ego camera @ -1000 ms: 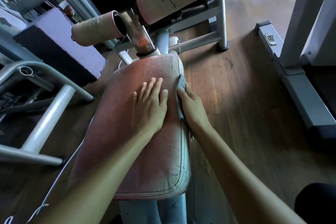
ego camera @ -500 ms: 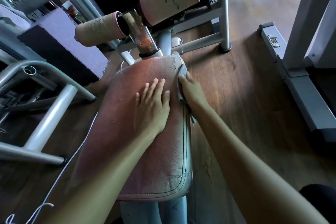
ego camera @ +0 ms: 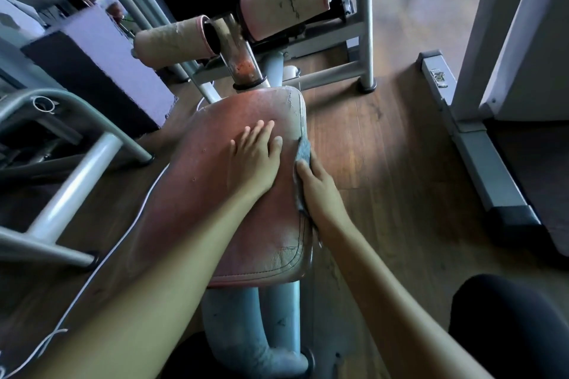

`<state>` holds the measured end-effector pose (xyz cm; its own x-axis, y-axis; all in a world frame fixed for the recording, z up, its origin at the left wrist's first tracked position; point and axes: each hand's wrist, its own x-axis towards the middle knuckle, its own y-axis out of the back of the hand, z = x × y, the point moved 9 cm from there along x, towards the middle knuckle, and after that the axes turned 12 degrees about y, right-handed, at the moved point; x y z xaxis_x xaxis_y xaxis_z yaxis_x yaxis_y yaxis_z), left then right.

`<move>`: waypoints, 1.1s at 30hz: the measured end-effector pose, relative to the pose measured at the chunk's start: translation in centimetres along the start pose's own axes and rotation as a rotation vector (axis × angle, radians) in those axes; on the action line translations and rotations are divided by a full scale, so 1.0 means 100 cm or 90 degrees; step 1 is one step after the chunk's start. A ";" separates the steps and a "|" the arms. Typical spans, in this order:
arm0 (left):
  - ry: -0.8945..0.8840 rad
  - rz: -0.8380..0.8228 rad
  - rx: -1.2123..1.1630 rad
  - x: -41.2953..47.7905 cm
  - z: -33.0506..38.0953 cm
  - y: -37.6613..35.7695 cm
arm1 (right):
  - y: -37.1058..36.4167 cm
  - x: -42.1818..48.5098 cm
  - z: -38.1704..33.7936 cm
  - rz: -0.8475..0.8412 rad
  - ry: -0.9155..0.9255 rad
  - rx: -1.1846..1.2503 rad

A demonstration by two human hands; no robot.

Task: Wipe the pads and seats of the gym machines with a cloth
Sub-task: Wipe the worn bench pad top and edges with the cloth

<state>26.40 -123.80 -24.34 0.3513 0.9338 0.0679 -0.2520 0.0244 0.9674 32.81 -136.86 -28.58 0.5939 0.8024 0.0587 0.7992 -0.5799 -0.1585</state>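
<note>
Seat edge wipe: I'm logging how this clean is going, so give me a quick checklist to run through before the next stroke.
1. Cloth is between the right hand and the seat's side edge: ok.
2. Left hand lies flat on the seat, bracing it: ok.
3. Cloth covers the fingers fully: cannot tell, it is mostly hidden.
4. Cracked corner ahead could snag the cloth: not ok.
5. Roller pads wiped: cannot tell.
6. White cable lies on the floor, away from both hands: ok.

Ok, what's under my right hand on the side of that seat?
A grey cloth pressed against the right edge of the seat; its far end sticks out past the right hand. The rest is covered.
</note>
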 end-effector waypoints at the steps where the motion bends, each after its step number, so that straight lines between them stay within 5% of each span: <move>1: -0.003 0.003 -0.006 -0.004 -0.001 0.001 | 0.000 -0.014 -0.001 -0.003 -0.005 0.011; 8: -0.057 -0.018 -0.095 -0.095 -0.032 0.016 | -0.008 -0.104 0.001 0.020 -0.005 0.013; 19: -0.029 0.051 -0.080 -0.115 -0.048 0.017 | -0.010 -0.105 0.000 0.026 -0.017 -0.037; 33: 0.145 0.108 -0.094 -0.085 -0.143 0.050 | -0.077 -0.038 -0.032 -0.315 0.211 -0.814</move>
<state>9.32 -126.51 -23.59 0.0859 0.9845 0.1528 -0.4236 -0.1027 0.9000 24.72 -135.90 -24.48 0.0820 0.9917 0.0987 0.3543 -0.1216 0.9272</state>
